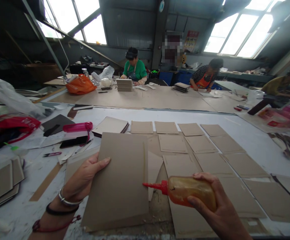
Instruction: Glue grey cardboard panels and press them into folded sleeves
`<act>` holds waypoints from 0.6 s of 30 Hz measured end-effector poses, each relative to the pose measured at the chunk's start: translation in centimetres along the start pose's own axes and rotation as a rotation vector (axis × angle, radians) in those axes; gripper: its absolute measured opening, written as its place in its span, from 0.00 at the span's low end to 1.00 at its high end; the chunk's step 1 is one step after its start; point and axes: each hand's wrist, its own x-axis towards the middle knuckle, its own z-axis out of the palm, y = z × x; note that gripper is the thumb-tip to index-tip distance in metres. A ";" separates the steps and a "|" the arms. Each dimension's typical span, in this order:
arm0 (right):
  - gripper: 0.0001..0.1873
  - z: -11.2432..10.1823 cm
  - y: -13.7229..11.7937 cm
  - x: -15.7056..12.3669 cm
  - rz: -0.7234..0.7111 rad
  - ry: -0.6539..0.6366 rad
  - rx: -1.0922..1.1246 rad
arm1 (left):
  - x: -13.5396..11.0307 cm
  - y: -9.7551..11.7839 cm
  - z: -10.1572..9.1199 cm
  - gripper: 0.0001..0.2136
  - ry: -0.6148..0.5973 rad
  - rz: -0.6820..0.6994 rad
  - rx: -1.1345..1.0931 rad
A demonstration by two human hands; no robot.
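Note:
My left hand [91, 170] grips the left edge of a grey-brown cardboard panel [120, 176], thumb on its face, and holds it tilted up above the table. In my right hand [217, 196] lies a glue bottle [191, 191] with a red pointed nozzle, turned sideways to the left. The nozzle tip meets the panel near its right edge. A thin glue line runs along that edge above the tip. Several similar cardboard pieces [201, 145] lie in rows to the right, some with glue strips along an edge.
At left are a stack of boards [2, 183], a black phone [73, 142], a pink bottle [77, 126] and thread snips [52, 154]. Another board stack [111, 126] stands behind the panel. Across the far table, a person in green [135, 68] and a person in an orange apron [206, 78] work.

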 end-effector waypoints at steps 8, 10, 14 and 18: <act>0.19 -0.8 0.2 -0.4 -0.141 -0.082 -0.048 | -0.2 1.2 0.7 0.28 0.033 0.027 0.014; 0.20 -1.0 0.3 -0.5 -0.148 -0.105 -0.063 | -0.1 1.3 0.9 0.28 0.044 0.030 0.025; 0.19 -1.1 0.1 -0.1 -0.160 -0.090 -0.067 | -0.1 1.3 0.9 0.29 0.047 0.032 0.036; 0.17 -0.8 -0.5 1.0 -0.161 -0.007 -0.042 | -0.3 0.9 0.8 0.30 0.020 0.020 0.038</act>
